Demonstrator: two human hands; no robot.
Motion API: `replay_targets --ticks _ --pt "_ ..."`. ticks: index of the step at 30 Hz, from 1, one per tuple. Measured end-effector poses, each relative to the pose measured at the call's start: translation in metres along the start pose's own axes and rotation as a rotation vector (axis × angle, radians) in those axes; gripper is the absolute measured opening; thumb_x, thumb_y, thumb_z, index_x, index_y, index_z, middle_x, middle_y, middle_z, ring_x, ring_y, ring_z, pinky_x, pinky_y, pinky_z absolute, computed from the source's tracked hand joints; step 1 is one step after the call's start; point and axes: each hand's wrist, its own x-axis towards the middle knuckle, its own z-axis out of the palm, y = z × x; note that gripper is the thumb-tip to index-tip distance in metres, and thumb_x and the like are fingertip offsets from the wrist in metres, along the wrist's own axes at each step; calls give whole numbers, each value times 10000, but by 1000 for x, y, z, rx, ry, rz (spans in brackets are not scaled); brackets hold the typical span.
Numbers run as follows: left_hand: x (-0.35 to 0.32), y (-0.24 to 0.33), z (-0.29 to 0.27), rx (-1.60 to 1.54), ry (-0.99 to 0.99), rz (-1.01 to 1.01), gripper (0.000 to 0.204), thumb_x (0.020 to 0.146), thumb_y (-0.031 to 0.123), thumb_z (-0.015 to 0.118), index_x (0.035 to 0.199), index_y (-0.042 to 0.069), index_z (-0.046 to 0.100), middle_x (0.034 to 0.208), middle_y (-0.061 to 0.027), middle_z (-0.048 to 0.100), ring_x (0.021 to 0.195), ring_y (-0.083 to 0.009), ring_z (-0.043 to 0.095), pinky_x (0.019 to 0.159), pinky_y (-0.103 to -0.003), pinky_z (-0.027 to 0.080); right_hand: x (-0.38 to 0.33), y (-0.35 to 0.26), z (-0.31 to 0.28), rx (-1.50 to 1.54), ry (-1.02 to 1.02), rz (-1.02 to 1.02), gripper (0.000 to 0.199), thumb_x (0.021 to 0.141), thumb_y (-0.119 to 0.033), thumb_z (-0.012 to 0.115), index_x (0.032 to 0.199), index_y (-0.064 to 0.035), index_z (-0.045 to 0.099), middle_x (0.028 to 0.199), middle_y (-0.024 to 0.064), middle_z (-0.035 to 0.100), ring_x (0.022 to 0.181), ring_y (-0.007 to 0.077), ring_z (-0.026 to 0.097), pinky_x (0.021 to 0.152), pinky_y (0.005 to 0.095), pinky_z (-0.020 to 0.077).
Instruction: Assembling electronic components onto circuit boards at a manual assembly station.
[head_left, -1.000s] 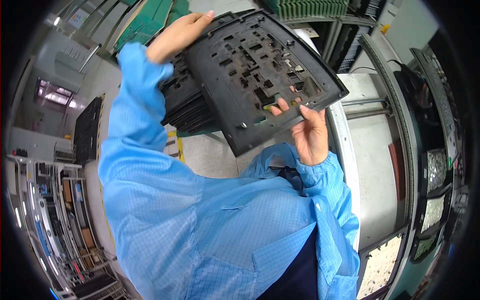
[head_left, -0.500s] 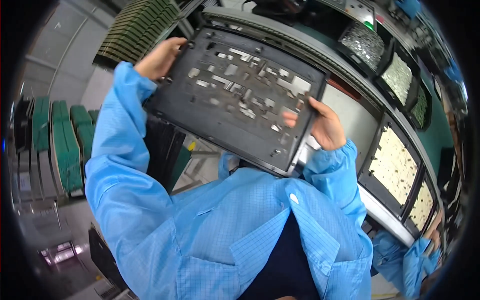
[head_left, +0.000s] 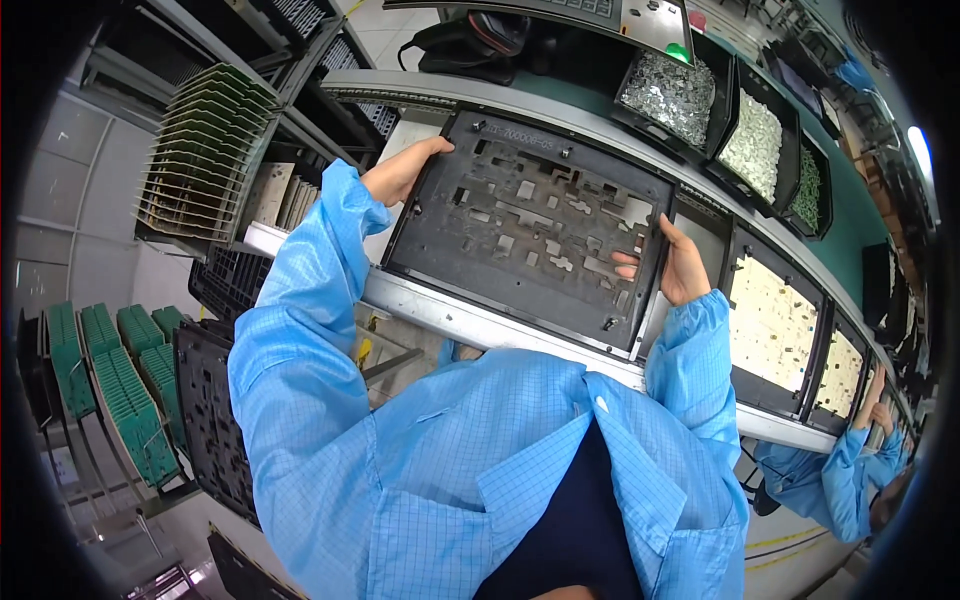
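Observation:
A flat black pallet [head_left: 450, 245] with many rectangular cut-outs lies level over the rails of a conveyor [head_left: 450, 316] in front of me. My left hand [head_left: 407, 168] grips its left edge, thumb on top and fingers hidden beneath. At the opposite edge, my right hand [head_left: 680, 262] has the thumb over the frame, and some fingertips show through an opening in the pallet. No parts sit on the pallet's upper face.
To the right along the conveyor are pallets carrying pale boards [head_left: 775, 318]. Black bins hold silvery parts [head_left: 672, 98], white parts [head_left: 752, 145] and green parts [head_left: 806, 192]. Racked boards [head_left: 205, 150] stand at left, green stacks [head_left: 130, 410] below them. A co-worker's blue sleeve [head_left: 835, 478] shows at lower right.
The pallet has come down from a tilted, raised position onto the conveyor, moving slightly right. Both hands have kept hold of its edges.

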Motion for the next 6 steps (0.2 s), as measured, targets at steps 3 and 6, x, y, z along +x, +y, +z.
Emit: replay_targets --ticks 3,6 --pt "-12 -1 -2 -31 66 -36 489 928 408 461 1195 20 592 1081 -127 671 936 -203 652 837 -332 506 12 1 11 -5 40 -71 462 975 -409 489 1253 -41 494 1128 142 562 1068 394 609 722 509 609" --pt "-47 -4 -25 -58 140 49 483 909 416 499 1159 20 619 1001 -122 694 910 -191 661 807 -323 518 19 -3 3 -62 -205 -117 601 922 -508 517 1375 -118 455 1458 121 413 1239 325 514 846 577 541"
